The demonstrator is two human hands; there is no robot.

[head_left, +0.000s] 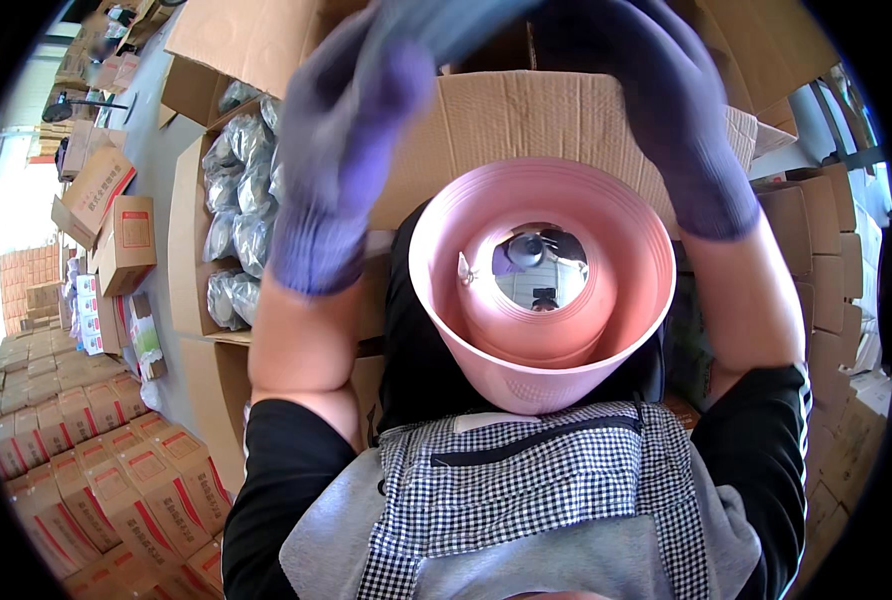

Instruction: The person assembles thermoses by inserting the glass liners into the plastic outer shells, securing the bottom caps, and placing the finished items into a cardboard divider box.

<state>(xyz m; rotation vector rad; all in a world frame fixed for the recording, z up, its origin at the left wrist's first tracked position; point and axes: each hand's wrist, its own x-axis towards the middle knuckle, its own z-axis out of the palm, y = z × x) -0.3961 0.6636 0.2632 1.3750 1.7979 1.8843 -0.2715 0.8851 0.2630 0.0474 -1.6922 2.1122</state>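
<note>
A wide pink bucket-like container (438, 262) rests on my lap, its mouth facing up. Inside it sits a rounded pink vessel (486, 318) with a shiny, mirror-like metal top (556, 272) and a small pale tab at its left side. Both my hands wear purple-grey gloves and are raised beyond the container, over a big open carton (526, 110). Motion smears my left hand (371, 110), whose fingers reach right at the upper edge. My right hand (666, 100) is bent inward, its fingers dark and partly out of view. Whether either hand holds anything is unclear.
To the left, an open box (188, 230) holds several items in clear plastic (251, 190). Stacked cartons (116, 480) fill the lower left, with more boxes (126, 245) farther off on the grey floor. Further cartons (821, 230) are stacked at the right.
</note>
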